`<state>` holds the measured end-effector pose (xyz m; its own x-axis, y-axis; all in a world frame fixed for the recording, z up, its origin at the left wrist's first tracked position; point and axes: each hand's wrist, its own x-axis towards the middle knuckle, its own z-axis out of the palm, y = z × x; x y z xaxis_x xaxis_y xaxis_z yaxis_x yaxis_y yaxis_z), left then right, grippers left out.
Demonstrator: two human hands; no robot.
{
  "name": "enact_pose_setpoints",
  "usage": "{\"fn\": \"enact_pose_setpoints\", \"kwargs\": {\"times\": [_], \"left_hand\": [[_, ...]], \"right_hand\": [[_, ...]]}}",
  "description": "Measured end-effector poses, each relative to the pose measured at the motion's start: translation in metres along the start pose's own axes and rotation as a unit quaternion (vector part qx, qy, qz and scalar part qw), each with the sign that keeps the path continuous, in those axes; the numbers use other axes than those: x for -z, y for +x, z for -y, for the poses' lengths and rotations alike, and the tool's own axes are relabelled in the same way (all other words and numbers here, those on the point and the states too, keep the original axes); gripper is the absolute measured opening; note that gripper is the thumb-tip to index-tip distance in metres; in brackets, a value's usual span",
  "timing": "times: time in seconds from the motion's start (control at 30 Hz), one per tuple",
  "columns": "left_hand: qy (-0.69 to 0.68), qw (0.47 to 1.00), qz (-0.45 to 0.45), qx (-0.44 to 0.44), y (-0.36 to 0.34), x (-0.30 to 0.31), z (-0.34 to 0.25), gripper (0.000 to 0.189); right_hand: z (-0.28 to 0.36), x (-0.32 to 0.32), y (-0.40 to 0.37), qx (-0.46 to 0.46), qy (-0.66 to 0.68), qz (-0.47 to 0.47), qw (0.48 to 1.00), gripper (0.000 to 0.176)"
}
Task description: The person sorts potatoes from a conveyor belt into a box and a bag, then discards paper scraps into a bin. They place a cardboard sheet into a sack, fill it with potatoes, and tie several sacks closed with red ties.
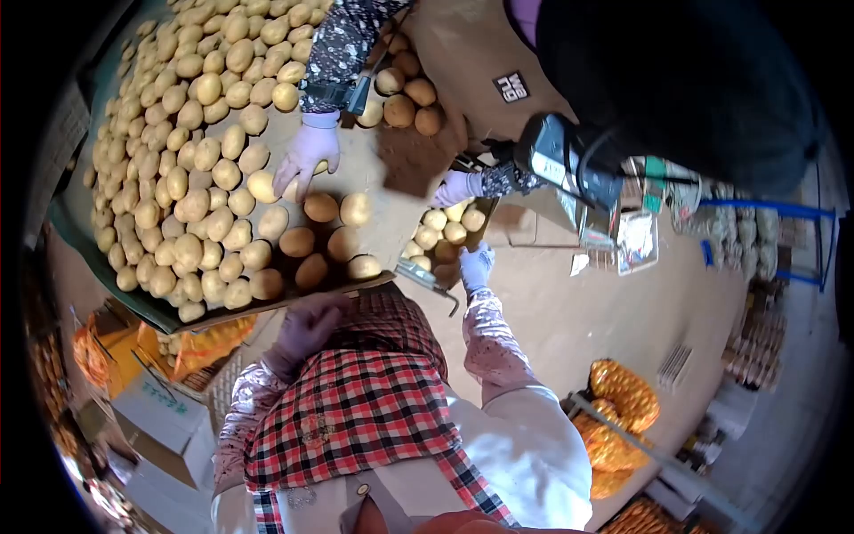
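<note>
My left hand (pixel 311 322), in a lilac glove, is held in shadow over the plaid apron, just below the table edge. Its fingers look curled, and nothing shows in them. My right hand (pixel 477 265), gloved in pale lilac, grips the near right edge of a box of potatoes (pixel 443 233) beside the table. Many loose potatoes (pixel 187 205) cover the sorting table (pixel 271 138) to the left. Across from me, a co-worker's gloved hand (pixel 310 153) touches potatoes on the table. The co-worker's other gloved hand (pixel 457 189) is at the box's far side.
Orange net bags of potatoes (pixel 623 400) lie on the floor at right. White cardboard boxes (pixel 165 418) and another orange net bag (pixel 213 343) stand at lower left. A scale-like device (pixel 569 160) is beside the co-worker. A blue metal frame (pixel 805 209) stands at far right.
</note>
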<state>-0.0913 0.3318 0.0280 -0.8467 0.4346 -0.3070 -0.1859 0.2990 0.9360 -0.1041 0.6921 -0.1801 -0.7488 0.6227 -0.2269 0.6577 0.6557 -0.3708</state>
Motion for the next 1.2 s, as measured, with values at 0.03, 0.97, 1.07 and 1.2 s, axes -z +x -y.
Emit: {"fn": "enact_pose_setpoints", "kwargs": {"times": [0.03, 0.97, 1.07, 1.2], "left_hand": [[-0.01, 1.0, 0.014, -0.015, 0.004, -0.017, 0.005, 0.019], [-0.153, 0.795, -0.398, 0.432, 0.158, -0.329, 0.158, 0.051], [-0.107, 0.723, -0.514, 0.449, 0.177, -0.348, 0.186, 0.037], [-0.296, 0.653, -0.609, 0.339, 0.183, -0.36, 0.229, 0.011]], "right_hand": [[0.0, 0.002, 0.017, -0.03, -0.021, 0.012, 0.999, 0.05], [-0.001, -0.017, 0.275, 0.355, -0.353, 0.213, 0.839, 0.064], [0.018, -0.033, 0.28, 0.328, -0.264, 0.354, 0.835, 0.061], [0.023, -0.029, 0.281, 0.266, -0.175, 0.466, 0.825, 0.057]]}}
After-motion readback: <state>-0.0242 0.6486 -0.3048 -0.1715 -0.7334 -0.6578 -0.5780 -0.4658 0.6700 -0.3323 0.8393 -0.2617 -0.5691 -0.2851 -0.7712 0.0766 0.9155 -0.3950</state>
